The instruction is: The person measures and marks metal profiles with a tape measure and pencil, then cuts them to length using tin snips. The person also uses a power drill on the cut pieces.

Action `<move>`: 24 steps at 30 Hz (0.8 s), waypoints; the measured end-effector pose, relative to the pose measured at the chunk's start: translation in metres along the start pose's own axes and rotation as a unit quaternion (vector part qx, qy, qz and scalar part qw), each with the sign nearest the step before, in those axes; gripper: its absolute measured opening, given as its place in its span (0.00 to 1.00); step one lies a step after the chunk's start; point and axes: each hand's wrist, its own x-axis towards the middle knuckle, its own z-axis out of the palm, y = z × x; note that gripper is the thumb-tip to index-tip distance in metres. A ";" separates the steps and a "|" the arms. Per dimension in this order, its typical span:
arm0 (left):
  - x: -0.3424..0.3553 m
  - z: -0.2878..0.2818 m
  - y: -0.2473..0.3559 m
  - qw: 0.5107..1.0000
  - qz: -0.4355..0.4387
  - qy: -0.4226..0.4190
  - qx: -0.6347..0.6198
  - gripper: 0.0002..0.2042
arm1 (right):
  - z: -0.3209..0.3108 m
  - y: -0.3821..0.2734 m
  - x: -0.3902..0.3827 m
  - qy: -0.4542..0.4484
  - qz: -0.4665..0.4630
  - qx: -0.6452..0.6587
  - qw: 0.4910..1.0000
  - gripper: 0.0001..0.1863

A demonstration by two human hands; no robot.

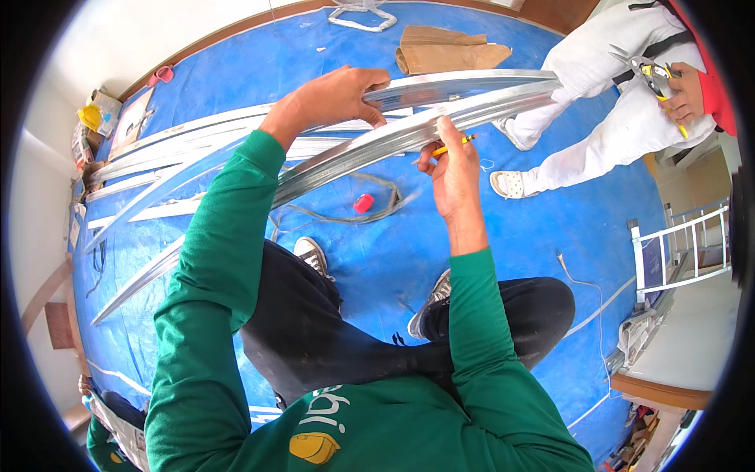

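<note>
Two long silvery metal profiles run across in front of me. My left hand (pixel 334 98) is closed around the far metal profile (pixel 472 82), thumb on its near side. My right hand (pixel 454 177) grips a yellow pencil (pixel 456 148) in its fingers, and its thumb rests against the edge of the near metal profile (pixel 354 153). The right ends of both profiles lie close together, near a co-worker's white trousers (pixel 582 149). At the far right that person's hand (pixel 686 98) holds tin snips (pixel 651 79) with yellow-and-black handles.
More metal profiles (pixel 181 149) lie on the blue floor sheet (pixel 535 244) at the left. A red tape measure (pixel 363 204) and a loop of strapping (pixel 385 208) lie ahead of my feet. Brown cardboard (pixel 448 51), a ladder (pixel 684 244) and a cable (pixel 602 315) are around.
</note>
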 end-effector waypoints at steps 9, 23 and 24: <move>-0.005 0.009 0.011 0.984 -0.058 0.087 0.147 0.31 | -0.185 0.233 -0.014 0.174 0.358 -0.266 0.878 0.30; -0.008 0.003 0.018 0.989 -0.017 0.105 0.104 0.21 | -0.175 -0.156 0.020 0.274 -0.264 -0.283 0.880 0.20; -0.009 0.003 0.017 0.989 -0.020 0.094 0.108 0.21 | -0.161 -0.180 0.012 0.286 -0.326 -0.390 0.813 0.19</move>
